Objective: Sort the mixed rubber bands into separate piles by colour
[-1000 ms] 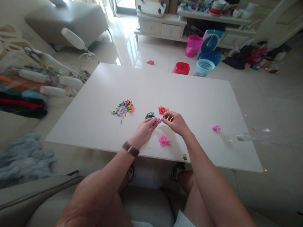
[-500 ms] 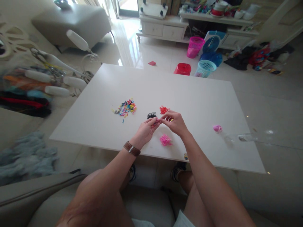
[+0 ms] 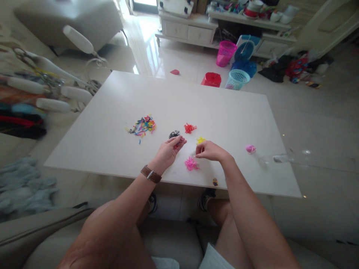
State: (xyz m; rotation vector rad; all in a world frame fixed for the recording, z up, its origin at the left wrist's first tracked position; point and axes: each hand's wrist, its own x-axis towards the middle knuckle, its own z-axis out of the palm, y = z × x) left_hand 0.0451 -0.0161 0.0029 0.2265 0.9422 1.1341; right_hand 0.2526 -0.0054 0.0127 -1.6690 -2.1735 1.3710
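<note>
My left hand (image 3: pixel 167 151) is closed around a few reddish rubber bands (image 3: pixel 179 142) above the table (image 3: pixel 224 112). Just beyond its fingers lies a heap of black rubber bands (image 3: pixel 174 133), partly covered by the hand. My right hand (image 3: pixel 211 151) is pinched at the edge of a pink rubber band pile (image 3: pixel 191 163); what its fingertips hold is too small to make out. Behind that hand shows a yellow pile (image 3: pixel 201 140), partly hidden. Red rubber bands (image 3: pixel 190 128) sit farther back. To the left is a mixed, many-coloured heap (image 3: pixel 143 126).
A pink egg-shaped object (image 3: pixel 250 149) and a clear plastic item (image 3: pixel 280 158) lie on the right of the table. A small yellow figure (image 3: pixel 215 182) is near the front edge. Baskets, a pink one (image 3: pixel 226 54) among them, stand on the floor beyond.
My right hand has parted from the left and come down toward me to the pink pile. My left hand stays closed. The camera view has shifted slightly.
</note>
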